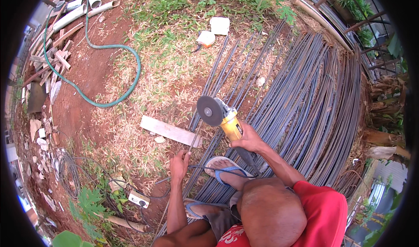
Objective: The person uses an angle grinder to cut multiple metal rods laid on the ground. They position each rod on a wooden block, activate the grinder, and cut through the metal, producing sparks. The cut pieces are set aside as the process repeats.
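Note:
My right hand (248, 138) is wrapped round the yellow body of an angle grinder (230, 125). Its dark round disc (205, 104) faces up and to the left, above several loose steel rods. My left hand (179, 163) is closed on a thin steel rod (196, 135), which runs up from the fist toward the disc. Whether disc and rod touch, I cannot tell. A pale wooden board (170, 131) lies on the ground just beyond my left hand. Below the hands, my feet in blue-strapped sandals (228, 172) are on or beside the rods.
A large bundle of long steel rods (301, 94) fills the right side. A black cable (200, 166) crosses near my feet; a white socket block (139, 199) lies lower left. Farther off are a green hose (136, 68), scrap wood (61, 57), white pipes (70, 18) and a white container (219, 25).

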Demonstrator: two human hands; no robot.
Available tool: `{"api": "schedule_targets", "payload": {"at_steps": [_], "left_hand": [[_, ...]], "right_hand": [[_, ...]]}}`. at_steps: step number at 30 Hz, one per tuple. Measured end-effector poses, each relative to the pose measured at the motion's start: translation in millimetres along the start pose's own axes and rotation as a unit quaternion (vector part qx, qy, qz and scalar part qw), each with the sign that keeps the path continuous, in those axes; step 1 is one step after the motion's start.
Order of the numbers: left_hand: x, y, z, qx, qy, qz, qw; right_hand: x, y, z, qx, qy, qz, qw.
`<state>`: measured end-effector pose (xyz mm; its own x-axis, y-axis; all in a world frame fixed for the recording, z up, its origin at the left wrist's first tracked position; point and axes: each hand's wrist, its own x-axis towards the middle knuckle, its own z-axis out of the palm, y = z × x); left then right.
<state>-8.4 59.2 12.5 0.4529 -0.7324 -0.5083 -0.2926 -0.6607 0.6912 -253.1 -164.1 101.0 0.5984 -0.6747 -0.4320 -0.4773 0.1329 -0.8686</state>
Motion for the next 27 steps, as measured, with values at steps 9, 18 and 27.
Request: {"api": "schedule_targets", "payload": {"at_steps": [9,18,27], "left_hand": [[43.4,8.3,-34.2,0.025,0.126,0.044,0.991],[160.2,88.5,-25.4,0.197,0.009,0.111,0.974],[169.9,98.9,-1.9,0.196,-0.036,0.117,0.973]], "right_hand": [[-15.3,-22.2,-16.9,0.139,0.042,0.060,0.988],[-39.9,-31.4,-49.0,0.192,0.128,0.102,0.968],[-49.6,-20.4,-60.1,0.191,0.132,0.103,0.967]]}}
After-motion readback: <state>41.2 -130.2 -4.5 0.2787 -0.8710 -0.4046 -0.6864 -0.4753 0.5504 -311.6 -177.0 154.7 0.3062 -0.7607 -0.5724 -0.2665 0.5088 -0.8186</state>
